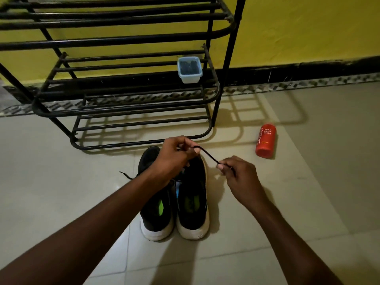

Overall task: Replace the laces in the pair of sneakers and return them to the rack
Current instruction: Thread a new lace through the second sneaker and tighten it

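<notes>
- The sneakers (191, 219) stand side by side on the floor (61, 182), heels toward me. They have black uppers over white soles, and the two are touching.
- I see a black lace (207, 155) stretched above the sneakers' front end, running from one grip to the other.
- My left grip (174, 157) hangs over the sneakers' front, fingers curled and pinching the lace's looped end.
- My right grip (238, 173) is just right of the sneakers, thumb and fingers clamped on the lace's other part.
- A loose lace end (126, 175) lies on the floor just left of the sneakers.
- The rack (123, 40), made of black metal bars, stands beyond the sneakers against a yellow wall (308, 27).
- A clear tub (189, 69) with dark contents sits on a rack shelf, beyond the sneakers.
- An orange bottle (265, 140) lies on the floor, beyond and right of the sneakers, well apart from them.
</notes>
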Demonstrator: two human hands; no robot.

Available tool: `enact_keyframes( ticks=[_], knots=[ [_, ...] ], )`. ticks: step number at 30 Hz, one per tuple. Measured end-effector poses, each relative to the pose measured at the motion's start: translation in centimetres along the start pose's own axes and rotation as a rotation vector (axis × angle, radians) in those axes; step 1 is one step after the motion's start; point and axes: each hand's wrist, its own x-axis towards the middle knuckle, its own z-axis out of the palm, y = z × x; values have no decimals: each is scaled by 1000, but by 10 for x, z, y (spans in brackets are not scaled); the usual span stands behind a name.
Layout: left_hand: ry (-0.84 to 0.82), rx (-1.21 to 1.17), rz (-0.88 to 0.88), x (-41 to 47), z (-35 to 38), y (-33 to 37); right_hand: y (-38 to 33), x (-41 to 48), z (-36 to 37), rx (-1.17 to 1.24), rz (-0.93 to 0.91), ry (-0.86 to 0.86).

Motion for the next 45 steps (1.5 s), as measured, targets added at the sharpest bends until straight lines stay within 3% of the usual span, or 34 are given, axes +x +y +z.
enact_keyframes(
  ticks=[5, 8, 10, 15, 18, 22, 28, 31, 35, 40, 45],
  knots=[
    [-5, -150, -48, -2, -10, -3, 20, -14, 6, -208, 194, -318],
    [65, -155, -41, -8, -7, -10, 19, -18, 5, -296, 279, -406],
    [122, -47, -68, -17, -4, -19, 15, -17, 6, -272, 306, -359],
    [77, 549, -51, -46, 7, -48, -5, -12, 13, 453, 480, -76],
    [93, 663, 25, -53, 9, -56, -17, -13, 17, 700, 525, -54],
    [176, 610, 81, -55, 10, -53, -24, -14, 27, 568, 421, -69],
    [120, 747, 159, -53, 17, -55, -27, -16, 38, 448, 347, 1],
    [158, 652, 101, -53, 12, -54, -30, -17, 38, 451, 352, 4],
    [241, 516, 10, -53, 5, -51, -35, -17, 43, 286, 229, -28],
    [193, 521, -11, -50, 2, -48, -42, -13, 53, 138, 118, -83],
    [170, 512, -41, -47, -2, -52, -41, -12, 61, 126, 149, -64]
  ],
)
